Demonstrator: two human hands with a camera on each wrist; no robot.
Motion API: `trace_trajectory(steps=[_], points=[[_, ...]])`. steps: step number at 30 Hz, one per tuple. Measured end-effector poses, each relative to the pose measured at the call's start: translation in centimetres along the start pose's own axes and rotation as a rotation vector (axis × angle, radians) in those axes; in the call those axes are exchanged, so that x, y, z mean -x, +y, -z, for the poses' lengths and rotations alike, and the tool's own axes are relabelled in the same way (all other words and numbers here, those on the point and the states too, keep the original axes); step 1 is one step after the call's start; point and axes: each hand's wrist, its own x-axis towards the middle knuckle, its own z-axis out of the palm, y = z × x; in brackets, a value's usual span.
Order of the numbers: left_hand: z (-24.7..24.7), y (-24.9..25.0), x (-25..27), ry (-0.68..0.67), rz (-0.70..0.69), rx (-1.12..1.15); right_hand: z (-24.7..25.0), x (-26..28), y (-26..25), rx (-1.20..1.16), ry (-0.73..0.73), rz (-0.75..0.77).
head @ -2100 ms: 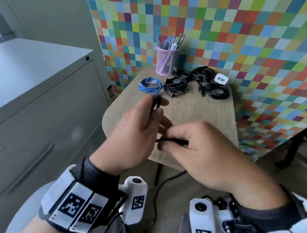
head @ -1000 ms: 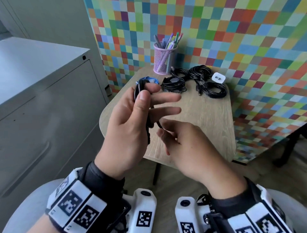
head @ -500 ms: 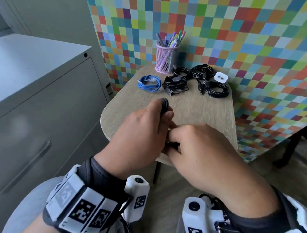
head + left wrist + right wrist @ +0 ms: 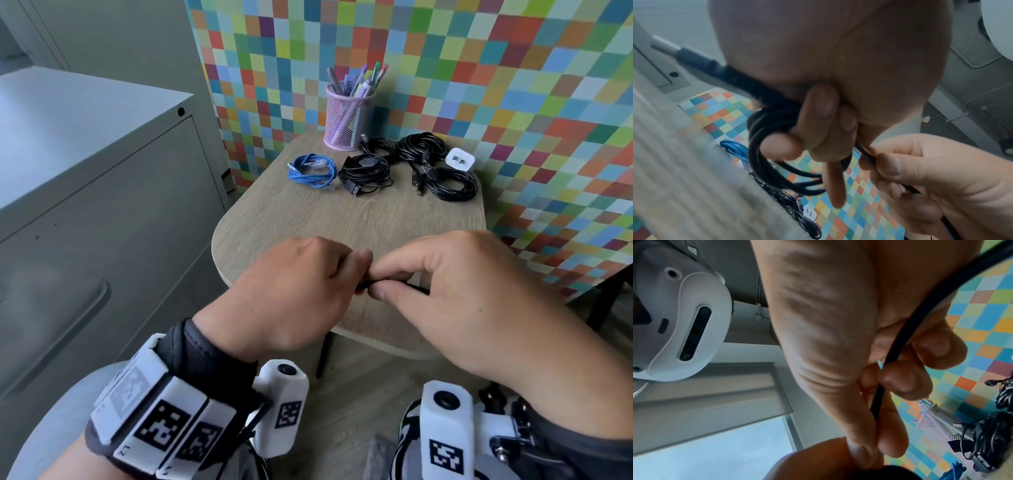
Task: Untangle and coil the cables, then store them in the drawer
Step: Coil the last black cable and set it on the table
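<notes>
My left hand [image 4: 301, 284] hovers over the near edge of the small wooden table [image 4: 376, 219], fingers curled through several loops of a black cable [image 4: 764, 146]; its plug [image 4: 694, 56] sticks out past the palm. My right hand [image 4: 442, 287] meets it from the right, thumb and fingers pinching the free run of the same black cable [image 4: 896, 350], a short bit showing between the hands [image 4: 407, 284]. At the back of the table lie a coiled blue cable [image 4: 311, 170] and several coiled black cables [image 4: 404, 164].
A pink mesh pen cup [image 4: 349, 116] stands at the back of the table, and a white charger [image 4: 460, 160] lies at the back right. A grey metal cabinet [image 4: 85, 192] with a handle stands on the left. A checkered wall [image 4: 513, 85] backs the table.
The hands have kept winding the black cable: the left hand rose with open fingers a second ago, then dropped and closed. Now both hands sit lower, nearer me, with the right pinching the cable's run.
</notes>
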Motion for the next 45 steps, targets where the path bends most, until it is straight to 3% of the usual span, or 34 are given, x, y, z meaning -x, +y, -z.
trace_trajectory(steps=[3,6,10,13,16,19,23,29,32,37,45], points=[[0.7,0.4,0.1,-0.127,0.042,0.141,0.3,-0.1,0.5,-0.115,-0.024,0.05],[1.3,0.1,0.2,-0.252,-0.025,0.388,0.4,-0.2,0.9,-0.224,-0.026,0.068],[1.6,-0.4,0.3,-0.3,-0.074,0.57,0.5,-0.4,2.0,-0.357,0.023,0.074],[1.1,-0.6,0.2,-0.16,-0.073,0.417,0.3,-0.6,2.3,-0.343,0.098,0.059],[0.4,-0.7,-0.2,0.117,-0.047,0.156,-0.4,-1.0,2.4,-0.376,0.258,0.038],[0.0,-0.7,-0.4,0.27,-0.008,0.154,-1.0,-1.3,2.5,-0.378,0.355,0.046],[0.6,-1.0,-0.4,0.159,0.023,0.465,-1.5,-1.6,2.7,-0.202,0.432,0.07],[1.0,-1.0,-0.1,-0.101,0.002,1.121,-2.3,-2.0,2.8,-0.065,0.632,0.275],[1.0,-0.8,0.0,-0.168,0.003,1.276,-3.4,-2.0,2.2,-0.289,0.567,0.216],[0.4,-0.5,-0.1,-0.025,0.012,1.304,-4.9,-2.0,0.9,-0.82,0.349,0.064],[-0.1,-0.4,-0.4,0.051,0.009,1.161,-5.8,-2.3,1.0,-0.772,0.354,-0.019]])
